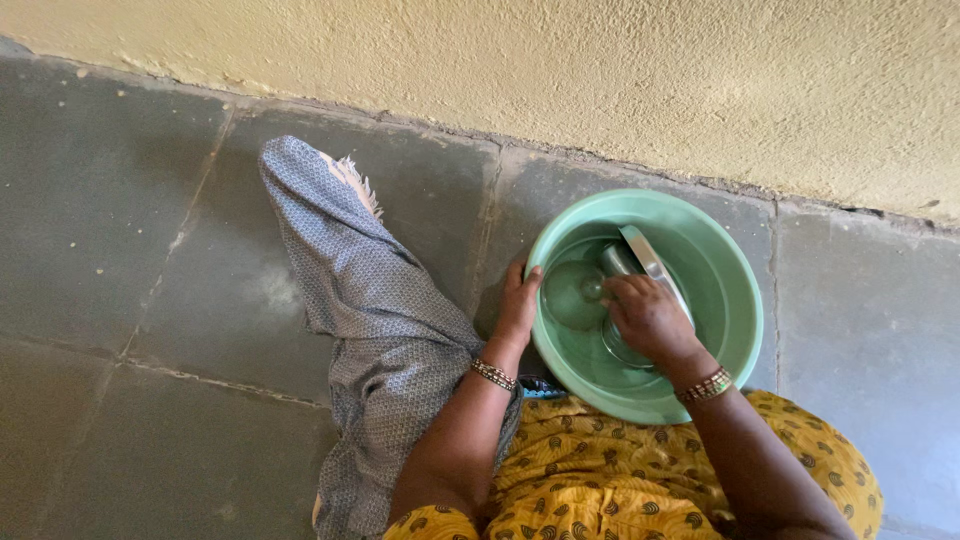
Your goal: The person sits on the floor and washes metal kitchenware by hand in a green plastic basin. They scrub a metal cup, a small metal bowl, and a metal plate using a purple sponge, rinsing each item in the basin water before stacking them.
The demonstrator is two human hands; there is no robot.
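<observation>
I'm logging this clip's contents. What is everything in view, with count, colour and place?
Basin: one, green, on the floor by the wall, with water in it.
Steel plate: one, silver, tilted inside the basin.
Cloth: one, grey patterned, draped left of the basin.
Floor: grey stone slabs.
Wall: cream, rough, along the top.
Dress: yellow patterned, bottom.
Bangles: one set on each wrist.
Left hand: on the basin's rim.
Right hand: inside the basin, at the plate.
</observation>
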